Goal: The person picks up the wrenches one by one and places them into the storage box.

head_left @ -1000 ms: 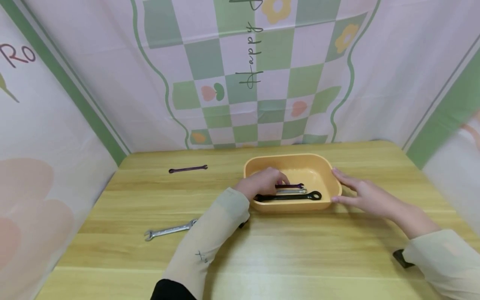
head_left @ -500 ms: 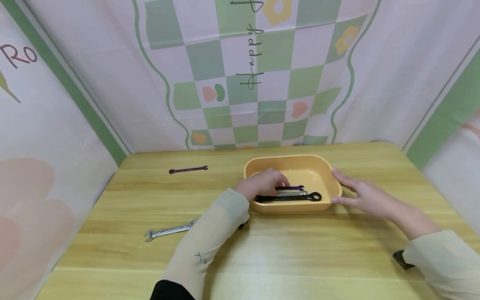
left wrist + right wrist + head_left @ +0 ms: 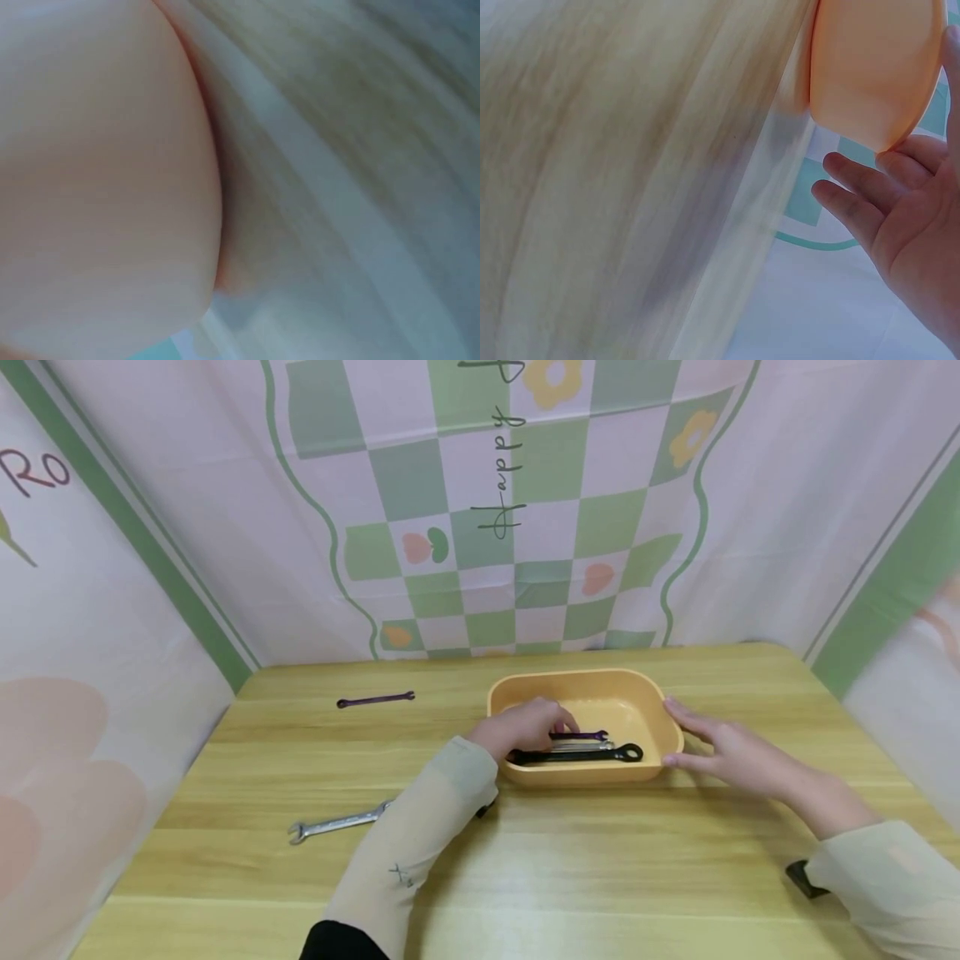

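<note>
Three wrenches lie side by side inside a yellow tray, roughly lengthwise, close to its near wall: a purple wrench [image 3: 588,736] farthest back, a thin silver wrench [image 3: 588,747] in the middle and a black wrench [image 3: 577,756] nearest the wall. The tray [image 3: 626,710] rests upright on the worktop [image 3: 570,877]. The left hand [image 3: 525,725] reaches over the tray's left end, fingers bent down at the purple wrench and covering the left portions of the purple and silver ones; whether it pinches either cannot be told. Its wrist view is blurred and does not settle the point. The right hand [image 3: 738,756] is relaxed, not clenched, its thumb and extended fingers touching the outside of the tray's right end. Outside the tray, to its left, a second purple wrench [image 3: 375,700] lies toward the back edge of the worktop. A larger silver wrench [image 3: 337,823] lies nearer the person, its right end hidden by the left sleeve [image 3: 420,835]. A checked cloth [image 3: 551,460] hangs behind the worktop.
</note>
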`<action>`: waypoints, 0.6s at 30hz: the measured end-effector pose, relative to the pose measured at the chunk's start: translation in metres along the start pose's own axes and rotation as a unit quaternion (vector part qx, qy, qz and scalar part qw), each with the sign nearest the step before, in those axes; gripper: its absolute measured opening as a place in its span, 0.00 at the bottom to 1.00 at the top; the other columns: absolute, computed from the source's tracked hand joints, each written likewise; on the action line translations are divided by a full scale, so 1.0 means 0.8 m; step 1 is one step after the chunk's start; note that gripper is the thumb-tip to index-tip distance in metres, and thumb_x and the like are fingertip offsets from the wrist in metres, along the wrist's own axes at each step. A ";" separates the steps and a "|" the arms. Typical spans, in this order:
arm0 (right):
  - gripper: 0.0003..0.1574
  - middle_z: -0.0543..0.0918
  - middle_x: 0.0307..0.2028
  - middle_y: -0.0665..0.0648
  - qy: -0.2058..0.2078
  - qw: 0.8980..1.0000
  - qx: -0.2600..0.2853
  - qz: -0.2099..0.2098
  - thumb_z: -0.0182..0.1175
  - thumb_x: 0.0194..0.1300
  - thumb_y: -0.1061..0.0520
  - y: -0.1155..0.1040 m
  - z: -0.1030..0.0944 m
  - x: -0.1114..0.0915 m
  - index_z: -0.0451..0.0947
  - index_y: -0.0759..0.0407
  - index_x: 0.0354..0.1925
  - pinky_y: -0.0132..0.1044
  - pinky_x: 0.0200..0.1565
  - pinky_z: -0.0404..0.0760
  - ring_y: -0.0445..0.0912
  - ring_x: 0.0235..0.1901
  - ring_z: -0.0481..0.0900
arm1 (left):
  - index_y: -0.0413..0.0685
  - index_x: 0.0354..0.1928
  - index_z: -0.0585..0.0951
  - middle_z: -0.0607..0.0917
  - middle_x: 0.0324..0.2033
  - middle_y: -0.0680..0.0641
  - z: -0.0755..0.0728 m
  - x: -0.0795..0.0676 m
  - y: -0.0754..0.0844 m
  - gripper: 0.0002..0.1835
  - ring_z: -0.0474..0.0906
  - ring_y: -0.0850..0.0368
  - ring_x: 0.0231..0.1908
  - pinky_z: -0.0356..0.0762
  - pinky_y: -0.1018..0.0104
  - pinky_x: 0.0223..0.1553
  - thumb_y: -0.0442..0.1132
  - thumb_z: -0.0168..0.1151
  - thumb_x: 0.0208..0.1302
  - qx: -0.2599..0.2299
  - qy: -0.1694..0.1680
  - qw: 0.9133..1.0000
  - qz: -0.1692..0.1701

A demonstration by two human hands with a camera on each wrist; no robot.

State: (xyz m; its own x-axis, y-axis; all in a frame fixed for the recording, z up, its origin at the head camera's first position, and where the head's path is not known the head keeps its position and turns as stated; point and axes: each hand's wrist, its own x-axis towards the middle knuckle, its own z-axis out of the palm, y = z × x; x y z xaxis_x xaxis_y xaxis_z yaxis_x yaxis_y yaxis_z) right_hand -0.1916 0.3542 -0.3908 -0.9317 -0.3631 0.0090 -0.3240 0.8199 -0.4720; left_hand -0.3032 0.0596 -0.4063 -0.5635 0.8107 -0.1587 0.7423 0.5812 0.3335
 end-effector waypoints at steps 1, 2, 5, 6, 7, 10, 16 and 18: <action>0.57 0.55 0.74 0.74 0.001 1.000 0.000 0.001 0.64 0.71 0.40 0.000 0.000 0.000 0.47 0.64 0.80 0.73 0.64 0.58 0.78 0.68 0.58 | 0.50 0.60 0.85 0.87 0.49 0.48 0.000 0.000 0.000 0.22 0.81 0.57 0.51 0.76 0.73 0.51 0.26 0.61 0.67 0.000 -0.001 1.000 -0.001; 0.57 0.55 0.74 0.74 0.001 1.000 -0.001 -0.001 0.64 0.70 0.40 0.000 0.000 0.000 0.47 0.64 0.80 0.73 0.63 0.59 0.78 0.67 0.58 | 0.51 0.60 0.85 0.87 0.50 0.48 -0.001 0.000 0.000 0.23 0.81 0.58 0.51 0.76 0.73 0.51 0.25 0.60 0.67 -0.001 -0.003 1.000 -0.002; 0.57 0.55 0.74 0.75 0.001 1.000 -0.002 -0.002 0.65 0.70 0.41 -0.001 0.000 0.000 0.47 0.64 0.80 0.73 0.63 0.59 0.78 0.67 0.58 | 0.51 0.60 0.85 0.87 0.50 0.48 -0.003 -0.001 0.001 0.25 0.81 0.58 0.51 0.76 0.73 0.51 0.22 0.58 0.66 -0.004 -0.006 1.000 -0.006; 0.57 0.55 0.74 0.75 0.001 1.000 -0.003 -0.002 0.65 0.70 0.41 -0.002 0.000 0.001 0.47 0.64 0.80 0.73 0.63 0.59 0.78 0.67 0.58 | 0.51 0.60 0.85 0.87 0.50 0.48 -0.003 -0.002 0.002 0.26 0.81 0.58 0.51 0.76 0.73 0.51 0.22 0.58 0.65 -0.005 -0.007 1.000 -0.008; 0.57 0.55 0.74 0.75 0.000 1.000 -0.003 -0.003 0.65 0.70 0.41 -0.002 0.001 0.001 0.47 0.64 0.80 0.73 0.63 0.59 0.78 0.67 0.58 | 0.51 0.60 0.85 0.87 0.50 0.48 -0.004 -0.002 0.002 0.26 0.81 0.57 0.52 0.76 0.73 0.51 0.21 0.57 0.65 -0.006 -0.008 1.000 -0.010; 0.57 0.55 0.74 0.75 0.000 1.000 -0.003 -0.002 0.65 0.70 0.41 -0.002 0.001 0.001 0.47 0.64 0.80 0.73 0.63 0.59 0.79 0.67 0.58 | 0.51 0.60 0.85 0.87 0.50 0.47 -0.004 -0.003 0.003 0.28 0.80 0.56 0.52 0.76 0.72 0.52 0.19 0.55 0.64 -0.010 -0.011 1.000 -0.018; 0.57 0.55 0.74 0.75 0.001 1.000 -0.001 -0.001 0.65 0.70 0.42 -0.003 0.001 -0.001 0.47 0.64 0.80 0.73 0.63 0.59 0.79 0.67 0.58 | 0.52 0.62 0.84 0.86 0.52 0.47 -0.003 -0.004 0.004 0.29 0.79 0.57 0.54 0.75 0.72 0.53 0.19 0.53 0.65 -0.003 -0.013 1.000 -0.020; 0.57 0.55 0.74 0.75 0.001 1.000 -0.001 -0.004 0.65 0.70 0.42 -0.003 0.000 -0.002 0.47 0.65 0.80 0.73 0.63 0.59 0.79 0.67 0.58 | 0.52 0.62 0.84 0.86 0.52 0.47 -0.003 -0.004 0.005 0.29 0.79 0.56 0.54 0.74 0.72 0.54 0.19 0.53 0.65 0.000 -0.012 1.000 -0.018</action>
State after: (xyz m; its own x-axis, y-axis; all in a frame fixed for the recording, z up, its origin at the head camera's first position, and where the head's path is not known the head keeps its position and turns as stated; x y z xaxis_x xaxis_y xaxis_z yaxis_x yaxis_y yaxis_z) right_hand -0.1895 0.3522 -0.3898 -0.9296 -0.3682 0.0147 -0.3313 0.8177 -0.4708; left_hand -0.2993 0.0590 -0.4024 -0.5805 0.7909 -0.1937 0.7220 0.6099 0.3267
